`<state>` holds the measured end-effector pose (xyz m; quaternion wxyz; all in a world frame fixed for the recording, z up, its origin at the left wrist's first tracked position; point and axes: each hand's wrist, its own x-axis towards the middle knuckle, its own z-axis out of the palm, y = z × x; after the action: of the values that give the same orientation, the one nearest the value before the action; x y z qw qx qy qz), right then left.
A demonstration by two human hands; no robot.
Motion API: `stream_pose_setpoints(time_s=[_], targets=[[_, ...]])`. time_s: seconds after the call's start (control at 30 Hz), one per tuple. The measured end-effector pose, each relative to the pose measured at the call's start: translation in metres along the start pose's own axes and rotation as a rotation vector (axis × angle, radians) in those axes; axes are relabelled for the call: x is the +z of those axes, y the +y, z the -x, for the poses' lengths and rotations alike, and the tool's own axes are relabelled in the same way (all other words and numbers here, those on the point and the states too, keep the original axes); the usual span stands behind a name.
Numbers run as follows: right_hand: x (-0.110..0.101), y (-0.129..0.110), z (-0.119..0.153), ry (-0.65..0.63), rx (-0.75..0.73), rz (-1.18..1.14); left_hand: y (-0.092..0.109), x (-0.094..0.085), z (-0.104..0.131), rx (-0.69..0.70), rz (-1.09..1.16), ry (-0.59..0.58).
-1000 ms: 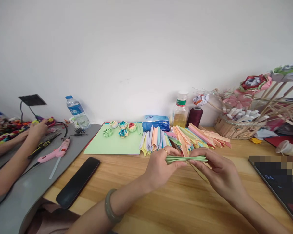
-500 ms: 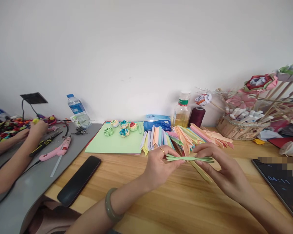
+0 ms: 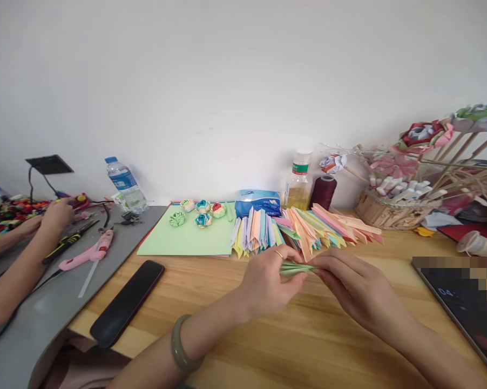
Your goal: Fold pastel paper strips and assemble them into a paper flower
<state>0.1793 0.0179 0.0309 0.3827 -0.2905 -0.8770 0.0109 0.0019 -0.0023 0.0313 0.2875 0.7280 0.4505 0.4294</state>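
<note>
A small stack of folded green paper strips (image 3: 294, 268) is held above the wooden table, between my two hands. My left hand (image 3: 268, 278) pinches its left part between thumb and fingers. At the right end, my right hand (image 3: 351, 281) is closed on the paper, its fingers hiding that half. Just behind my hands lie folded paper strips (image 3: 257, 232) in several colours, and more strips (image 3: 314, 227) spread to their right. Several folded paper flowers (image 3: 203, 220) rest on a pale green paper sheet (image 3: 182, 243) to the left.
Left of my hands lies a black phone (image 3: 128, 302). A pink glue gun (image 3: 87, 255) and a water bottle (image 3: 126, 185) are on the grey mat, near another person's hands (image 3: 57, 216). At right are a tablet (image 3: 458, 308), a thread spool (image 3: 323, 193) and a basket (image 3: 393, 212).
My right hand's fingers have closed further over the right end of the green paper, covering it. The yellow strip that showed below the paper is no longer visible. The view has shifted slightly.
</note>
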Motion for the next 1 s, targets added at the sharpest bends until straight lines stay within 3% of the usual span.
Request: stream_pose_setpoints(time_s=[0.23, 0.47, 0.7, 0.83, 1.0], targets=[[0.012, 0.005, 0.009, -0.120, 0.003, 0.040, -0.006, 0.003, 0.002, 0.062, -0.095, -0.091], [0.012, 0.002, 0.010, -0.262, 0.010, 0.047, -0.006, 0.008, 0.004, -0.070, -0.237, -0.165], [0.012, -0.004, 0.007, -0.224, 0.250, -0.100, -0.011, 0.008, 0.006, -0.044, -0.264, -0.222], [0.009, -0.005, 0.007, -0.218, 0.219, -0.172, -0.011, 0.007, 0.007, -0.018, -0.296, -0.232], [0.006, -0.002, 0.008, -0.227, 0.216, -0.285, -0.005, 0.003, 0.004, -0.077, -0.339, -0.413]])
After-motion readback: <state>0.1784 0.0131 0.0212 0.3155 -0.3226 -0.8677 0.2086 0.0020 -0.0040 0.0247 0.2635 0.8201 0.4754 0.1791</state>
